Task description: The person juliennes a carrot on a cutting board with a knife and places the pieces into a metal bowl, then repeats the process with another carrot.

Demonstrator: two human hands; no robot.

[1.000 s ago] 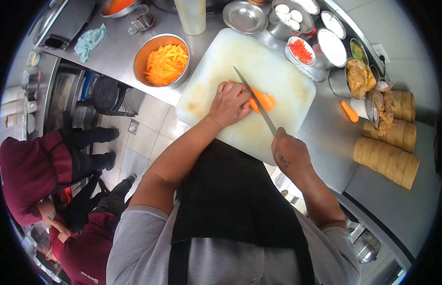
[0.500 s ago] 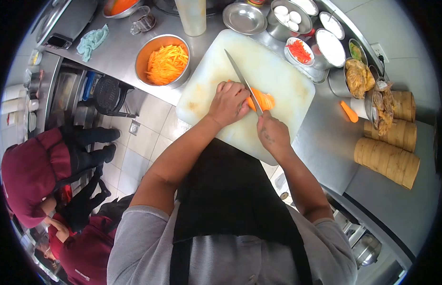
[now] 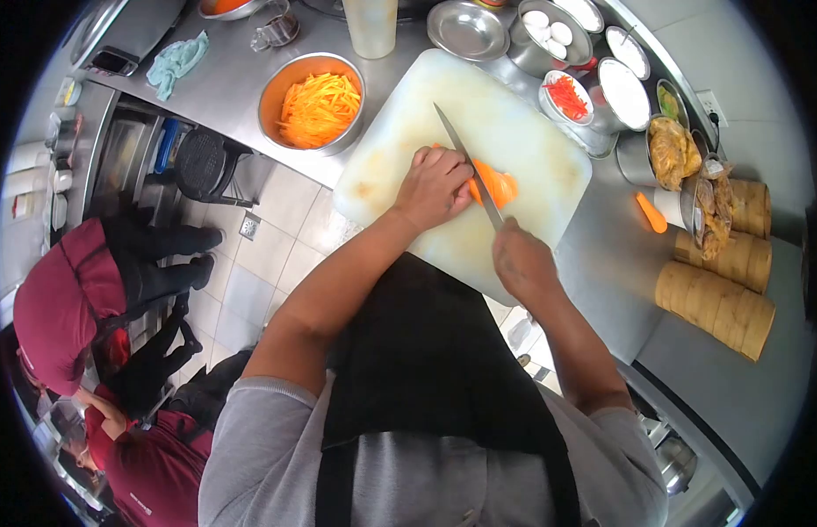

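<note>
My right hand (image 3: pixel 521 258) is wrapped round the handle of a long kitchen knife (image 3: pixel 462 146), whose blade points away to the upper left. My left hand (image 3: pixel 433 187) is closed with curled fingers over a carrot (image 3: pixel 437 147), only bits of which show around the knuckles. The blade lies right beside those fingers. To its right, orange carrot slices (image 3: pixel 499 188) lie overlapping in a small pile. All of this rests on a white cutting board (image 3: pixel 536 140) with stained patches.
A steel bowl (image 3: pixel 266 110) of carrot strips stands left of the board. Behind are a metal dish (image 3: pixel 467 31), a pot of eggs (image 3: pixel 536 57) and a bowl of red strips (image 3: pixel 566 98). A whole carrot (image 3: pixel 651 213) and bamboo steamers (image 3: pixel 716 309) lie right. Two people in maroon work at left.
My right hand has drawn the knife back toward me and slightly right. My left hand stays on the carrot. The whole view has shifted a little.
</note>
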